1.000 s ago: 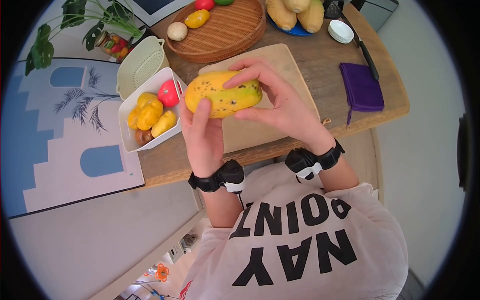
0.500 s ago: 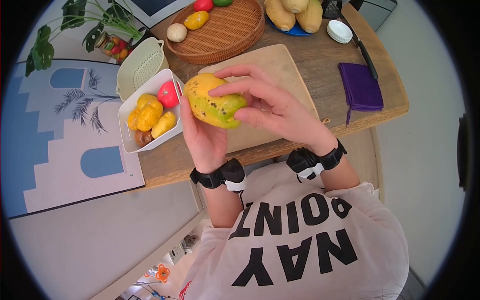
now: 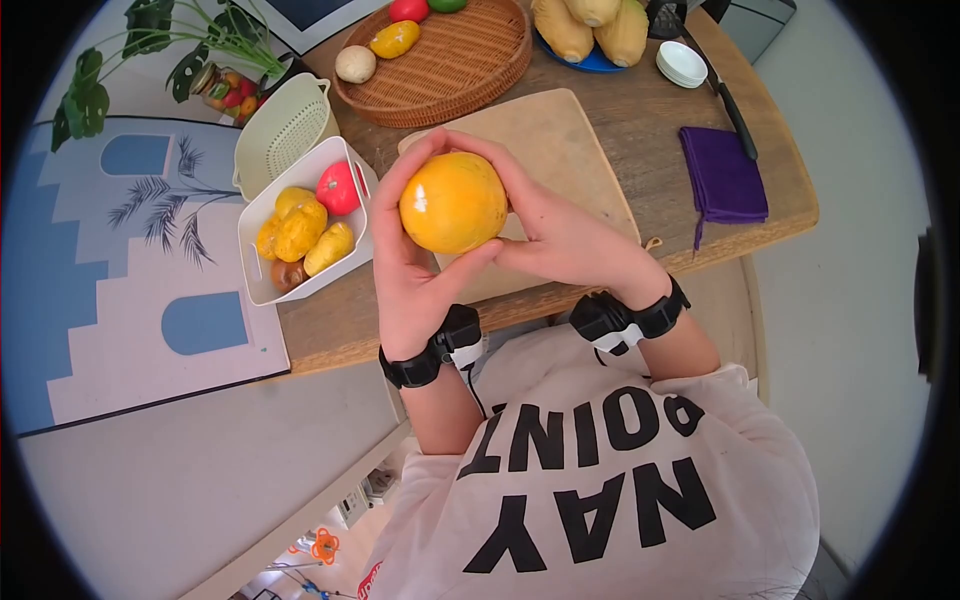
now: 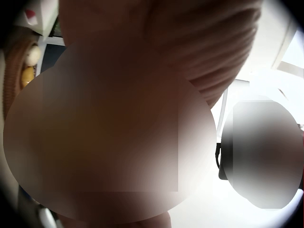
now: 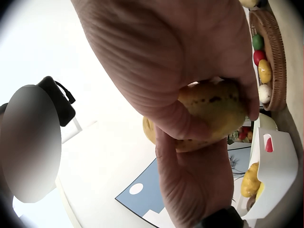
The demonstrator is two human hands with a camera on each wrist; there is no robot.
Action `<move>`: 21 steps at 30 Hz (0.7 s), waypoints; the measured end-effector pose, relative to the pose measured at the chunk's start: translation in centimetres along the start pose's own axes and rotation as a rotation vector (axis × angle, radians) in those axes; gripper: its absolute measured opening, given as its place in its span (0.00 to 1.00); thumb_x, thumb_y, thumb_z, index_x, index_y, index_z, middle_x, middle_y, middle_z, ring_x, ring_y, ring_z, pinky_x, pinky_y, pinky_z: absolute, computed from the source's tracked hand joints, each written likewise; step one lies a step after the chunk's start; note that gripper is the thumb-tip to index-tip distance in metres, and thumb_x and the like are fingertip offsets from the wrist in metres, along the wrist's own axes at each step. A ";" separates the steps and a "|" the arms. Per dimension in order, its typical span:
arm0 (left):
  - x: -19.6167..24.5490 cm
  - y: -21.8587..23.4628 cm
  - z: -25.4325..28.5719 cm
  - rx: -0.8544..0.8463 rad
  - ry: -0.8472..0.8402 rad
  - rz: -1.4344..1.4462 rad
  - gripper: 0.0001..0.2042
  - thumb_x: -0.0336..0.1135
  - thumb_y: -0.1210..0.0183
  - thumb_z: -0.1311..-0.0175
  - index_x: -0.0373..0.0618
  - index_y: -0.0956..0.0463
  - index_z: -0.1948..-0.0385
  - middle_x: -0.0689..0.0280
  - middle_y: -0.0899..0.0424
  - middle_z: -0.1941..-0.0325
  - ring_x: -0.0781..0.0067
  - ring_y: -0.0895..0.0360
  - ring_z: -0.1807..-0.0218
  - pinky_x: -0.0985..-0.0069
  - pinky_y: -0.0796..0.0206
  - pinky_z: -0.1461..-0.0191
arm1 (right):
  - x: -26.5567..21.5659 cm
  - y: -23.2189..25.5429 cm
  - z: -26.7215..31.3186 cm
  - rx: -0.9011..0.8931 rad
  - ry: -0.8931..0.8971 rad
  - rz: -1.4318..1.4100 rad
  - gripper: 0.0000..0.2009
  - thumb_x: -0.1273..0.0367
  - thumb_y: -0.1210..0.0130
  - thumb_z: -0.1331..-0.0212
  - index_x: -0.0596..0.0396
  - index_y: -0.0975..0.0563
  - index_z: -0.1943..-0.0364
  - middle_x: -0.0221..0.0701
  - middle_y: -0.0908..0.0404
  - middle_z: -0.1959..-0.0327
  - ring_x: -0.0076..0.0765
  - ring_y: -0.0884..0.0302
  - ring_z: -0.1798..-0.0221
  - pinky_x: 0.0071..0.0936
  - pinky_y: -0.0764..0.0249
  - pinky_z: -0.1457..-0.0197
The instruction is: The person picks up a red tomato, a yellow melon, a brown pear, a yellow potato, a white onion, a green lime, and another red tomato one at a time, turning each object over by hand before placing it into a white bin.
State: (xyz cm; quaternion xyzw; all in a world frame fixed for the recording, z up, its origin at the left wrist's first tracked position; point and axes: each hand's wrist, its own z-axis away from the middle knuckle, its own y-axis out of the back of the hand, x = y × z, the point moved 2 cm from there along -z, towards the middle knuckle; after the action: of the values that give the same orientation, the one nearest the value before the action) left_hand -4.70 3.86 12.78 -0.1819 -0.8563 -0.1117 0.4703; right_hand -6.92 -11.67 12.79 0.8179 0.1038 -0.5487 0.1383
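While the earlier head views showed the speckled yellow-orange papaya [image 3: 453,202] lying sideways across our palms, we now have it turned end-on to the head camera, so only its round orange end shows. That reads to us as a rotation in hand for inspection, not a set-down: the fruit is off the surface, held above the pale wooden cutting board [image 3: 570,140].

Left hand [image 3: 410,265]: palm under and beside the fruit, fingers curled up round its left side, thumb on the near lower edge. Grasping the papaya. Right hand [image 3: 560,235]: fingers wrapped over the top and right side, thumb underneath. Also grasping it. The right wrist view confirms this, with the papaya [image 5: 209,116] pinched between palm and fingers. The left wrist view is blurred, nothing usable.

Both wrists are bent inward, forearms converging toward the chest.

Around it:
- white plastic tub [image 3: 262,290] of yellow fruit and a red one, just left of the hands
- round woven basket [image 3: 480,75] behind the board
- folded purple cloth [image 3: 723,175] well to the right
- black-handled knife [image 3: 735,115] beyond the cloth
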 end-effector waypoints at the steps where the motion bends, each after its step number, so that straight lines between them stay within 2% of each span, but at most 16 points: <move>1: 0.0 0.0 0.1 -0.010 0.007 -0.047 0.40 0.25 0.30 0.52 0.44 0.41 0.34 0.58 0.35 0.31 0.64 0.36 0.31 0.67 0.42 0.29 | 0.0 0.0 0.1 0.007 -0.023 0.018 0.44 0.79 0.46 0.47 0.50 0.54 0.25 0.36 0.51 0.24 0.38 0.55 0.21 0.35 0.53 0.22; 4: -0.8 0.6 0.3 -0.013 0.019 -0.151 0.43 0.27 0.27 0.54 0.42 0.43 0.33 0.56 0.36 0.31 0.61 0.37 0.30 0.64 0.43 0.28 | 0.1 -0.5 -0.2 0.095 0.089 0.159 0.41 0.81 0.47 0.46 0.51 0.51 0.26 0.44 0.45 0.28 0.48 0.48 0.24 0.38 0.45 0.25; 5: -0.3 0.4 0.1 0.026 -0.011 -0.200 0.39 0.27 0.28 0.54 0.43 0.38 0.36 0.58 0.35 0.32 0.61 0.37 0.31 0.65 0.45 0.27 | 0.1 -0.9 -0.5 0.097 0.060 0.152 0.41 0.81 0.47 0.46 0.50 0.49 0.26 0.44 0.45 0.28 0.48 0.48 0.25 0.38 0.44 0.25; 7: 0.0 1.0 -0.1 0.064 -0.048 -0.422 0.36 0.26 0.29 0.53 0.43 0.35 0.38 0.59 0.34 0.33 0.60 0.38 0.31 0.65 0.47 0.27 | -0.1 -1.2 -0.5 0.094 0.007 0.131 0.40 0.82 0.48 0.46 0.48 0.47 0.26 0.43 0.45 0.28 0.48 0.47 0.25 0.38 0.43 0.26; 8: 0.0 1.3 -0.1 0.075 -0.058 -0.528 0.35 0.26 0.30 0.53 0.44 0.34 0.39 0.59 0.33 0.34 0.60 0.38 0.31 0.64 0.48 0.27 | -0.4 -1.5 -0.6 0.038 -0.013 0.179 0.39 0.82 0.48 0.45 0.47 0.45 0.27 0.43 0.45 0.27 0.48 0.46 0.26 0.38 0.42 0.27; 9: -0.3 1.7 0.0 0.166 -0.042 -0.560 0.31 0.26 0.31 0.52 0.45 0.31 0.41 0.58 0.32 0.36 0.57 0.38 0.33 0.63 0.48 0.29 | -1.0 -1.6 -0.6 -0.010 -0.038 0.232 0.38 0.81 0.48 0.45 0.45 0.43 0.28 0.42 0.46 0.27 0.48 0.45 0.26 0.38 0.41 0.27; 11: -0.8 4.3 0.4 0.290 -0.064 -0.875 0.32 0.28 0.32 0.50 0.50 0.31 0.39 0.54 0.33 0.37 0.51 0.37 0.34 0.60 0.46 0.31 | -1.2 -1.4 -0.4 -0.104 -0.128 0.283 0.34 0.80 0.46 0.44 0.41 0.36 0.30 0.41 0.47 0.27 0.49 0.42 0.29 0.40 0.40 0.28; 13: -0.6 6.7 0.9 0.448 -0.045 -1.161 0.32 0.32 0.31 0.49 0.54 0.31 0.37 0.51 0.34 0.37 0.47 0.37 0.36 0.56 0.44 0.33 | -0.6 -1.1 -0.3 -0.139 -0.124 0.362 0.33 0.78 0.45 0.43 0.41 0.35 0.31 0.42 0.47 0.27 0.49 0.41 0.30 0.41 0.39 0.29; 15: -1.1 10.3 2.1 0.640 0.000 -1.248 0.32 0.35 0.31 0.47 0.55 0.32 0.37 0.51 0.34 0.37 0.45 0.37 0.36 0.56 0.44 0.33 | 0.2 -0.5 -0.1 -0.143 -0.123 0.457 0.32 0.76 0.44 0.43 0.42 0.35 0.31 0.43 0.47 0.27 0.50 0.40 0.30 0.41 0.39 0.29; 17: -1.1 13.8 2.9 0.721 0.085 -1.438 0.34 0.38 0.33 0.43 0.53 0.38 0.32 0.46 0.37 0.34 0.41 0.38 0.35 0.53 0.44 0.33 | 1.2 0.6 -0.7 -0.128 -0.111 0.564 0.32 0.74 0.43 0.42 0.42 0.35 0.31 0.44 0.46 0.28 0.50 0.40 0.30 0.41 0.39 0.29; 20: -2.9 18.4 4.1 0.667 0.300 -1.466 0.37 0.43 0.38 0.37 0.50 0.47 0.28 0.40 0.44 0.30 0.36 0.43 0.31 0.53 0.47 0.30 | 2.1 2.3 -2.7 -0.111 -0.070 0.696 0.31 0.72 0.44 0.41 0.43 0.37 0.31 0.42 0.46 0.27 0.51 0.44 0.27 0.39 0.42 0.27; 21: -3.6 19.5 4.5 0.644 0.306 -1.382 0.37 0.43 0.40 0.35 0.49 0.49 0.27 0.38 0.47 0.29 0.35 0.45 0.30 0.53 0.48 0.30 | 2.5 3.1 -3.7 -0.126 -0.052 0.711 0.32 0.70 0.43 0.41 0.43 0.39 0.30 0.43 0.43 0.29 0.52 0.43 0.28 0.39 0.39 0.29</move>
State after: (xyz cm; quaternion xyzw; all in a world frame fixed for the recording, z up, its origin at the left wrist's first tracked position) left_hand 1.71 22.48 7.75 0.5563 -0.6911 -0.1490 0.4368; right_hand -1.79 -13.33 12.15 0.7786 -0.1571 -0.4793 0.3734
